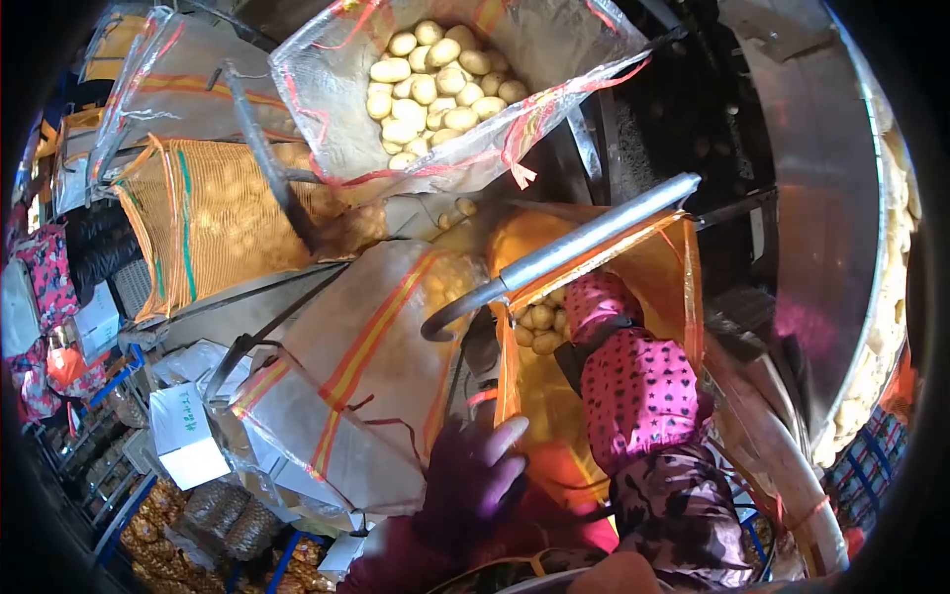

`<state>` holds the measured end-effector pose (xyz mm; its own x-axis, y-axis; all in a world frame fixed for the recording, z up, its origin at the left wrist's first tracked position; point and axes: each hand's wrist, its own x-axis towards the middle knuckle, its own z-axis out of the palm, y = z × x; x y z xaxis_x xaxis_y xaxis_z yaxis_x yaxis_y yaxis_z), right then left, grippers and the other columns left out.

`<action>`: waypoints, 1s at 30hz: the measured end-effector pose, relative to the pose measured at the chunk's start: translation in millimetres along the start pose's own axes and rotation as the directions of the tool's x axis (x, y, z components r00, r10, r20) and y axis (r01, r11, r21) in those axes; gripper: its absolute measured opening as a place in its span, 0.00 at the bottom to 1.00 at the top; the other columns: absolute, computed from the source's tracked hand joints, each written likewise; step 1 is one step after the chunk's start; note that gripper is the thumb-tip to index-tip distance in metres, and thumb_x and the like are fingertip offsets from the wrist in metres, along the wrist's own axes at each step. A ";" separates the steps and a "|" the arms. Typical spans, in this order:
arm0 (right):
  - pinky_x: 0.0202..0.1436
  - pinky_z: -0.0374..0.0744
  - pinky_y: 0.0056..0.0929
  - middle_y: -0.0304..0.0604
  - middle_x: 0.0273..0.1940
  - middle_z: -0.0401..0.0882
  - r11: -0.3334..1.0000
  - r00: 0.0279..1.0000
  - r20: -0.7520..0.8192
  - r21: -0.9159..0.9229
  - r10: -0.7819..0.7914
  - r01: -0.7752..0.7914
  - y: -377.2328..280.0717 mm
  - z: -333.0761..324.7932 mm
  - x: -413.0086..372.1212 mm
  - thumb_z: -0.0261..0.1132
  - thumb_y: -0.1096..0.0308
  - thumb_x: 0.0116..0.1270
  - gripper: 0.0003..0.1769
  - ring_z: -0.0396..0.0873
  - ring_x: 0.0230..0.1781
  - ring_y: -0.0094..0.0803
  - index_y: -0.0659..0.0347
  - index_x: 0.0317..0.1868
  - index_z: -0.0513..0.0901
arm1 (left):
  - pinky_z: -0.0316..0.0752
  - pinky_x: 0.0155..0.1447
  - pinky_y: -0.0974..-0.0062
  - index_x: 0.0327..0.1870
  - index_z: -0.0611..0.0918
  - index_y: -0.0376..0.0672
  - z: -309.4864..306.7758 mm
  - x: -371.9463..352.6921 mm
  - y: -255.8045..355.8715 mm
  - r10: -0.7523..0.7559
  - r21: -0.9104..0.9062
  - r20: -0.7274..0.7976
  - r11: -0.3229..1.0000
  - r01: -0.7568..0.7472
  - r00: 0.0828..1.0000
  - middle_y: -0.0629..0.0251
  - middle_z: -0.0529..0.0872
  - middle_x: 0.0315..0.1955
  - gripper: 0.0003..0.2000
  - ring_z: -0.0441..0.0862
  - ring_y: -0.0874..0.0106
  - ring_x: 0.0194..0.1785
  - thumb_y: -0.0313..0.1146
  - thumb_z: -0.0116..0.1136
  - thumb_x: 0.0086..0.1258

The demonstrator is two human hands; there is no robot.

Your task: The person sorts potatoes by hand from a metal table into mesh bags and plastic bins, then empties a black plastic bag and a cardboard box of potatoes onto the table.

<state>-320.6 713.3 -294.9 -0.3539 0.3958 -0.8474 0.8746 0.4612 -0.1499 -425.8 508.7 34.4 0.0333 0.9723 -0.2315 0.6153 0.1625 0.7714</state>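
My right arm, in a pink sleeve with dark hearts and stars, reaches down into an orange mesh bag (683, 267). My right hand (599, 294) is inside it beside several potatoes (541, 327); its fingers are hidden. A metal bar (599, 230) with a hooked end crosses the bag's mouth. My left hand (477, 472), in a purple glove, is outside the bag near its lower left edge. Its fingers are stretched out and apart, and nothing shows in them. To its left hangs a whitish bag (366, 346) with red and yellow stripes.
A clear-lined bag (336, 119) holding many potatoes hangs open at the top. A full orange mesh sack (223, 223) lies at left. A metal wall (826, 198) curves along the right. White boxes (188, 436) stand lower left, and another person's patterned sleeve (49, 277) shows far left.
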 end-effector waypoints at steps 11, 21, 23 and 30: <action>0.59 0.86 0.50 0.56 0.52 0.91 0.999 0.998 0.031 0.017 -0.048 0.047 -9.7 27.7 -8.4 0.66 0.49 0.71 0.22 0.89 0.55 0.54 0.55 0.55 0.91 | 0.73 0.70 0.40 0.39 0.88 0.47 -2.3 9.4 13.8 -0.117 0.048 0.109 0.993 0.112 0.987 0.62 0.85 0.63 0.07 0.81 0.53 0.64 0.36 0.72 0.62; 0.57 0.86 0.50 0.56 0.51 0.91 0.997 0.996 0.050 -0.016 -0.073 0.074 -11.6 31.9 -4.1 0.65 0.50 0.72 0.21 0.89 0.53 0.54 0.55 0.54 0.91 | 0.73 0.70 0.38 0.37 0.86 0.43 -4.0 11.2 10.5 -0.091 -0.001 0.111 0.996 0.092 0.990 0.59 0.84 0.63 0.10 0.83 0.51 0.62 0.34 0.75 0.59; 0.57 0.86 0.50 0.56 0.51 0.91 0.996 0.994 0.064 -0.029 -0.085 0.087 -16.3 26.6 -15.2 0.65 0.50 0.73 0.21 0.89 0.53 0.54 0.54 0.54 0.91 | 0.74 0.68 0.39 0.37 0.86 0.43 -4.6 9.5 14.1 -0.082 0.043 0.085 0.996 0.078 0.993 0.58 0.84 0.63 0.10 0.84 0.51 0.59 0.34 0.75 0.59; 0.56 0.86 0.51 0.56 0.50 0.91 0.984 0.975 0.164 -0.080 -0.148 0.162 -13.8 44.0 -52.8 0.64 0.50 0.74 0.20 0.90 0.52 0.53 0.54 0.54 0.92 | 0.78 0.67 0.50 0.38 0.87 0.44 6.7 -1.6 5.5 -0.067 -0.009 -0.004 0.998 0.067 0.998 0.60 0.87 0.63 0.10 0.84 0.53 0.57 0.31 0.75 0.56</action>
<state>-299.4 651.1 -270.6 -0.4198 0.1875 -0.8880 0.7764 0.5810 -0.2444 -417.2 506.9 35.0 -0.0111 0.9597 -0.2808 0.6092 0.2291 0.7592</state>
